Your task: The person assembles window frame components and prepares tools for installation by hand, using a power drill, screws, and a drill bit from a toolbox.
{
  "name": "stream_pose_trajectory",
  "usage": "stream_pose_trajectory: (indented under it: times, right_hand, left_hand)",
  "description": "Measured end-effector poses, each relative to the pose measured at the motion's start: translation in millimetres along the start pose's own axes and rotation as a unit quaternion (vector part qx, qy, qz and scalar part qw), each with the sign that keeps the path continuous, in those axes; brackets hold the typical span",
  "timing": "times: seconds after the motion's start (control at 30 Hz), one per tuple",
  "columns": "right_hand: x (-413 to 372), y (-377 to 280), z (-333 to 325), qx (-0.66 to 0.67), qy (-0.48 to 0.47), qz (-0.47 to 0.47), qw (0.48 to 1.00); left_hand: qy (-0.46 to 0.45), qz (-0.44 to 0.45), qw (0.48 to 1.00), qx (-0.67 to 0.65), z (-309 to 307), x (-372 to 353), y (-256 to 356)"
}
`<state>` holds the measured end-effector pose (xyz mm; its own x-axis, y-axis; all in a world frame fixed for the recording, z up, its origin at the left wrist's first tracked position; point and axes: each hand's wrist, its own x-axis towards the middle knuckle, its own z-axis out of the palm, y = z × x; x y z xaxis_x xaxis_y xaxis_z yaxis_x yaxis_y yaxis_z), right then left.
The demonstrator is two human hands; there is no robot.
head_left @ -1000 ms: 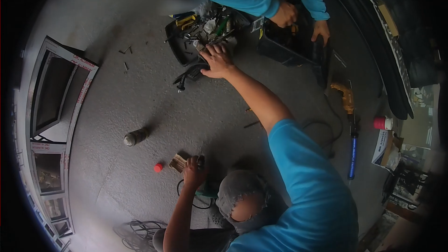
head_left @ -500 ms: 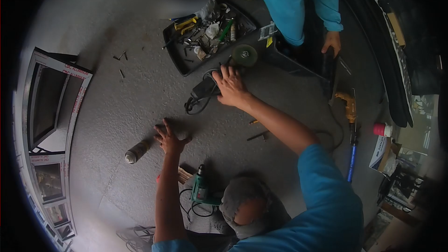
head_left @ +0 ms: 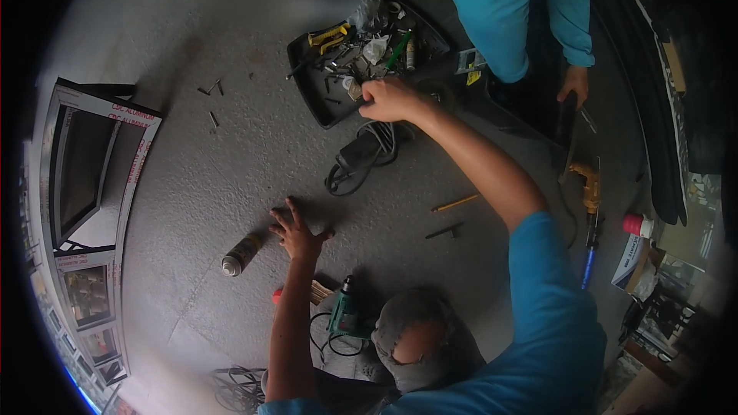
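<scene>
My right hand [head_left: 390, 100] is over the near rim of a black tray [head_left: 315, 114] of tools and loose hardware. Its fingers are curled closed, and what they hold, if anything, is hidden. Just below it lies an angle grinder [head_left: 358, 152] with its cord wound around it; my forearm partly covers the disc [head_left: 437, 94]. My left hand [head_left: 300, 237] rests on the floor with fingers spread, holding nothing. Beside it a spray can [head_left: 241, 254] lies on its side. A green drill [head_left: 347, 315] is on the floor near my knee.
A co-worker's hand [head_left: 574, 86] is at a dark piece on the right. A yellow power drill [head_left: 588, 184], a pencil [head_left: 455, 203] and a dark rod [head_left: 443, 230] lie on the floor. Framed aluminium windows [head_left: 108, 111] stand at left; several screws [head_left: 211, 88] are scattered nearby.
My right hand has left the grinder and moved up to the tray's rim, its fingers now curled. My left hand stays spread on the floor. The whole view has shifted slightly.
</scene>
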<state>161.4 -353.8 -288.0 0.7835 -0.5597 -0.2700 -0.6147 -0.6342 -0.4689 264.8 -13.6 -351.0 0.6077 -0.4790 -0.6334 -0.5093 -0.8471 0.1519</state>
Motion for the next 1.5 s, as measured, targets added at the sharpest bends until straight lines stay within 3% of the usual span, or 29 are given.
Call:
stream_pose_trajectory:
  times: [0.13,0.27,0.33,0.47,0.7,0.73,0.8,0.87,0.97,1.03,1.07,1.13,1.2,1.33,1.5]
  right_hand:
    - [46,17,37,0.021,0.002,-0.041,0.999]
    - [39,7,56,-0.031,-0.055,0.009,0.998]
    - [39,4,56,-0.057,0.016,0.021,0.998]
    - [32,-5,59,-0.093,0.02,0.041,0.995]
    - [19,15,72,-0.036,-0.015,0.002,0.999]
    - [27,10,60,0.058,-0.044,0.035,0.997]
    - [44,-6,50,0.111,0.107,0.008,0.988]
    - [83,-8,53,0.087,0.252,-0.133,0.955]
    - [125,-35,52,0.083,0.226,-0.181,0.954]
    - [148,-53,64,-0.02,0.119,-0.008,0.993]
    - [155,-56,64,-0.017,0.122,-0.013,0.992]
    - [168,-58,76,-0.073,0.083,0.094,0.989]
    - [173,-68,69,-0.046,0.049,0.141,0.988]
    - [179,-79,64,-0.144,0.01,0.168,0.975]
    - [181,-88,66,-0.148,0.006,0.151,0.977]
  left_hand:
    - [-0.006,-0.007,1.0,0.0,-5,-3,4]
    - [-0.003,-0.006,1.0,0.01,-3,-3,3]
    - [-0.002,-0.006,1.0,0.021,-3,-1,4]
    - [-0.01,-0.011,1.0,0.02,-8,-2,7]
    - [-0.017,-0.014,1.0,0.018,-12,-3,10]
    - [-0.017,-0.012,1.0,0.02,-12,-3,8]
    - [-0.016,-0.016,1.0,0.018,-11,-3,8]
    - [-0.015,-0.014,1.0,0.022,-10,-2,7]
    - [-0.013,-0.011,1.0,0.019,-9,-2,8]
    - [-0.01,-0.01,1.0,0.021,-9,-2,7]
    - [-0.004,-0.013,1.0,0.021,-10,0,7]
    - [-0.019,-0.012,0.999,0.024,-12,-2,7]
    - [-0.017,-0.018,0.999,0.029,-10,-1,6]
    - [-0.023,-0.008,0.999,0.025,-10,0,4]
    - [-0.026,-0.007,0.999,0.039,-10,1,1]
